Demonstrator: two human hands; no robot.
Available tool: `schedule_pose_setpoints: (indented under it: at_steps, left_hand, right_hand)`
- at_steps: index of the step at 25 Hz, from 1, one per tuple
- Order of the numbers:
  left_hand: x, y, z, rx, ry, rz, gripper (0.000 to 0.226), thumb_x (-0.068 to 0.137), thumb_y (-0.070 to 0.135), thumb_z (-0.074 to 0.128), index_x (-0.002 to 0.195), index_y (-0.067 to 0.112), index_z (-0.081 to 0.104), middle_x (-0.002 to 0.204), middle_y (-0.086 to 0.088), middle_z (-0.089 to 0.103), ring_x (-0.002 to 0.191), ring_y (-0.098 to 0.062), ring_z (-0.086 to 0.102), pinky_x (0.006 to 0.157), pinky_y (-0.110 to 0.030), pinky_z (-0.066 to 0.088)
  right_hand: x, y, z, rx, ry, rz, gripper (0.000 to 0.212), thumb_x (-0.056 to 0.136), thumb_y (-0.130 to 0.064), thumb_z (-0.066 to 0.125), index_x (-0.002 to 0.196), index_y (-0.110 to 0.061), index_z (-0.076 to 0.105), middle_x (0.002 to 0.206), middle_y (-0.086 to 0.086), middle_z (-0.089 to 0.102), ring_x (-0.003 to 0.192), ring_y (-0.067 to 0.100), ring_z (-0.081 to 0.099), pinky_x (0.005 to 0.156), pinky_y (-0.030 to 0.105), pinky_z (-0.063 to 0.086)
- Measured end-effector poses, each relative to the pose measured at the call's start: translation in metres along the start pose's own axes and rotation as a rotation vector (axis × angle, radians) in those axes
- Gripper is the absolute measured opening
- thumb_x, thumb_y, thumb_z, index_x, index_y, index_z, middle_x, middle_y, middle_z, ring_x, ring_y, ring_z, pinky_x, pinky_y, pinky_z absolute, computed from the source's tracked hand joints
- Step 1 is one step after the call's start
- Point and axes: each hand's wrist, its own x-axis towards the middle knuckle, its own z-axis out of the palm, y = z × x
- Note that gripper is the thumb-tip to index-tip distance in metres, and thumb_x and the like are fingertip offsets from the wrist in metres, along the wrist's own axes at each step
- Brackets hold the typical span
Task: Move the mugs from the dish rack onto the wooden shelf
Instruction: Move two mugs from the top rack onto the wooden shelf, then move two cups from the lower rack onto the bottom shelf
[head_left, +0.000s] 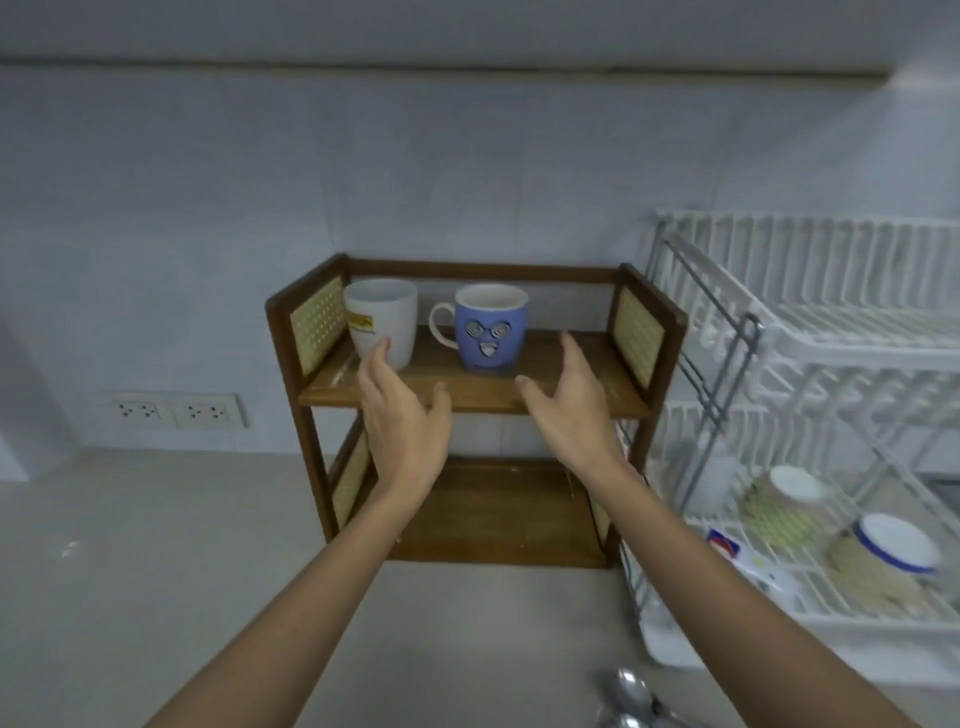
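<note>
Nearest, metal spoons (636, 699) lie on the pale counter (156, 545). To the right, the white dish rack (831, 364) keeps two upturned mugs (852, 535) on its lower tier (blurred, so details are unclear). Both bare hands reach forward with fingers spread and hold nothing: the left hand (402, 415) has its fingertips at the white mug (382, 319), whether touching cannot be told; the right hand (571, 395) hovers beside the blue mug (491, 325). Both mugs stand upright on the top board of the wooden shelf (467, 397).
</note>
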Motion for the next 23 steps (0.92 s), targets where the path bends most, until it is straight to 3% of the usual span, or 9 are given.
schedule_pose_setpoints:
  at_steps: [3,4,7,12,14,16,19,21,23]
  left_hand:
    - [-0.063,0.011,0.001,-0.094,-0.149,0.037,0.069,0.086,0.010,0.063,0.145,0.015,0.027,0.149,-0.006,0.033,0.135,-0.019,0.035,0.108,-0.043,0.039]
    - [-0.083,0.016,0.002,-0.116,-0.186,0.061,0.068,0.086,0.009,0.062,0.145,0.016,0.029,0.148,-0.004,0.035,0.135,-0.015,0.035,0.107,-0.043,0.041]
    - [-0.143,0.034,0.011,-0.194,-0.285,0.188,0.059,0.086,0.007,0.060,0.140,0.015,0.038,0.141,-0.003,0.043,0.129,-0.004,0.036,0.108,-0.033,0.038]
    - [-0.222,0.076,0.042,-0.357,-0.549,0.402,0.039,0.089,0.013,0.049,0.128,0.017,0.051,0.130,0.006,0.051,0.125,-0.006,0.046,0.106,-0.020,0.035]
    - [-0.240,0.091,0.065,-0.364,-0.666,0.405,0.035,0.088,0.009,0.050,0.121,0.019,0.056,0.121,0.010,0.055,0.118,-0.005,0.051,0.101,-0.016,0.038]
    - [-0.251,0.107,0.097,-0.305,-0.787,0.263,0.036,0.087,0.005,0.055,0.121,0.018,0.056,0.119,0.007,0.056,0.114,-0.008,0.053,0.093,-0.010,0.036]
    - [-0.254,0.131,0.152,-0.179,-0.813,-0.240,0.042,0.083,0.007,0.061,0.123,0.011,0.049,0.124,-0.009,0.051,0.102,-0.021,0.055,0.080,-0.015,0.040]
    - [-0.252,0.145,0.182,-0.069,-0.772,-0.529,0.055,0.083,0.016,0.062,0.132,0.010,0.037,0.131,-0.016,0.040,0.106,-0.031,0.052,0.087,-0.031,0.047]
    - [-0.251,0.152,0.204,0.030,-0.770,-0.703,0.074,0.083,0.026,0.063,0.142,0.014,0.020,0.138,-0.017,0.028,0.116,-0.037,0.045,0.093,-0.038,0.044]
  right_hand:
    - [-0.057,0.014,-0.032,-0.104,0.019,-0.175,0.070,0.091,-0.016,0.060,0.149,-0.006,0.021,0.156,0.009,0.027,0.143,0.018,0.023,0.104,0.001,0.000]
    - [-0.077,0.021,-0.044,-0.125,0.022,-0.219,0.068,0.090,-0.012,0.060,0.147,-0.004,0.025,0.155,0.011,0.029,0.142,0.020,0.024,0.108,0.004,0.003]
    - [-0.128,0.056,-0.084,-0.277,0.049,-0.318,0.060,0.086,-0.008,0.060,0.141,-0.002,0.039,0.148,0.012,0.040,0.138,0.023,0.036,0.114,0.030,0.026]
    - [-0.167,0.141,-0.173,-0.536,0.074,-0.336,0.047,0.078,-0.007,0.064,0.124,-0.002,0.057,0.130,0.014,0.058,0.120,0.029,0.053,0.095,0.039,0.046]
    - [-0.165,0.173,-0.201,-0.647,0.027,-0.275,0.048,0.075,-0.005,0.069,0.121,0.000,0.059,0.128,0.018,0.059,0.117,0.035,0.056,0.091,0.044,0.049]
    - [-0.154,0.202,-0.225,-0.796,-0.040,-0.204,0.047,0.073,-0.004,0.070,0.119,0.000,0.061,0.128,0.022,0.059,0.119,0.039,0.055,0.092,0.050,0.048]
    - [-0.121,0.234,-0.256,-1.045,-0.269,-0.159,0.048,0.080,-0.009,0.060,0.128,-0.006,0.054,0.140,0.014,0.049,0.133,0.030,0.041,0.105,0.047,0.033]
    - [-0.093,0.247,-0.273,-1.267,-0.535,-0.184,0.051,0.087,-0.016,0.053,0.137,-0.013,0.043,0.148,0.008,0.038,0.139,0.025,0.029,0.111,0.047,0.022]
    - [-0.070,0.256,-0.280,-1.528,-0.778,-0.276,0.056,0.089,-0.023,0.056,0.141,-0.019,0.036,0.152,0.006,0.030,0.140,0.026,0.023,0.112,0.051,0.019]
